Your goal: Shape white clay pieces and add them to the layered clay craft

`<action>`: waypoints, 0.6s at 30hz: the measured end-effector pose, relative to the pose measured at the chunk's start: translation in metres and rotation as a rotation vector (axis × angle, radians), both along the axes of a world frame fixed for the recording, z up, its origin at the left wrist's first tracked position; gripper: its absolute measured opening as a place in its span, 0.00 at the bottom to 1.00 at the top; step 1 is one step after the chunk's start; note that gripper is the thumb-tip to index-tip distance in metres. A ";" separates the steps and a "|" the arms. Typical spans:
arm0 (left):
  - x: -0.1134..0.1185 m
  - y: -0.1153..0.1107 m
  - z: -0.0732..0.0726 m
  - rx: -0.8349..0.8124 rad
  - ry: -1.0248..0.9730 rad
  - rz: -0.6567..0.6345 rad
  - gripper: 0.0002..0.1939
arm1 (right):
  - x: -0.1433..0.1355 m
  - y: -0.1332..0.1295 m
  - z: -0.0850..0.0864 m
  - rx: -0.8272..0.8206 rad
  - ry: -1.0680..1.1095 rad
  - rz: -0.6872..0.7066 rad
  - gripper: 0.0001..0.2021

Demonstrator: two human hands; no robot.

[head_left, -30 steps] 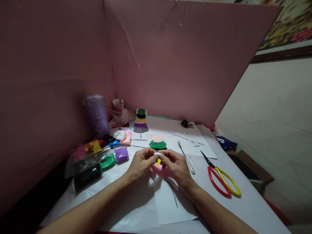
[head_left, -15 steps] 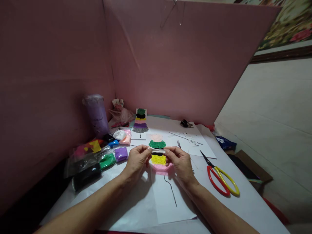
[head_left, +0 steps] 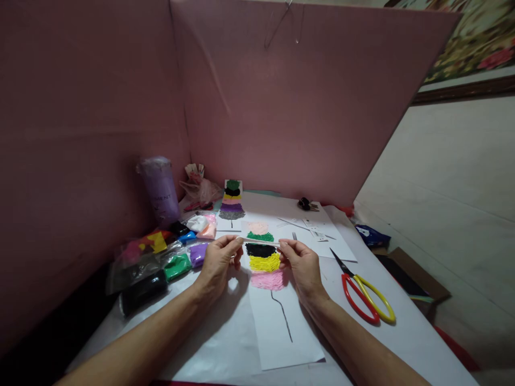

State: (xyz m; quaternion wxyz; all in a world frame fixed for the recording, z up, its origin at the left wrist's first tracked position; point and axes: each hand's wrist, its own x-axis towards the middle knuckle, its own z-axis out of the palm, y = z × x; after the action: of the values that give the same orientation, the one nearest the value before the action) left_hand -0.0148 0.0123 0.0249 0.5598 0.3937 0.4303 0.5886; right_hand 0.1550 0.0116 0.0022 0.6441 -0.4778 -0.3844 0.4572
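Note:
Between my two hands stretches a thin strip of soft white clay [head_left: 260, 243]. My left hand [head_left: 219, 264] pinches one end of it between thumb and fingers, and my right hand [head_left: 302, 267] pinches the other. Under the strip lies a white paper sheet [head_left: 287, 348] with textured clay bands: pale peach [head_left: 257, 228], green [head_left: 259, 236], black [head_left: 260, 250], yellow [head_left: 264, 262] and pink [head_left: 266, 280]. A dark curved line runs down the paper below the pink band. The strip hangs over the paper near the green and black bands.
Scissors [head_left: 358, 284] with red and yellow handles lie right of my right hand. At left are bagged clay packets, including a purple one [head_left: 198, 255] and a green one [head_left: 177, 266], and a purple cylinder [head_left: 159, 190]. Behind are a banded picture [head_left: 232, 206], a fork [head_left: 295, 236] and keys [head_left: 306, 203].
My hands have moved apart, and the white clay between them is longer and thinner. More of the black band shows beneath it.

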 end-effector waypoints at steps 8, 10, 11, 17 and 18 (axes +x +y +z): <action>0.007 -0.008 0.002 -0.098 -0.104 -0.226 0.22 | -0.005 -0.007 0.007 0.022 -0.032 0.179 0.22; 0.007 -0.009 0.000 -0.090 -0.089 -0.245 0.21 | -0.007 -0.011 0.009 0.056 -0.063 0.262 0.22; 0.007 -0.009 -0.001 -0.079 -0.077 -0.259 0.21 | -0.008 -0.012 0.010 0.072 -0.076 0.310 0.22; 0.007 -0.008 -0.007 -0.004 0.012 -0.300 0.15 | -0.014 -0.016 0.009 0.133 -0.138 0.362 0.17; 0.007 -0.008 -0.007 0.012 0.048 -0.294 0.15 | -0.015 -0.016 0.008 0.136 -0.149 0.355 0.16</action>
State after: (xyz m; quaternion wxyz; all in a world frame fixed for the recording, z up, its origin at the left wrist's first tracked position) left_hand -0.0077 0.0047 0.0175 0.6274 0.4698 0.3776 0.4931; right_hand 0.1405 -0.0048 0.0106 0.5540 -0.3905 -0.5390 0.5001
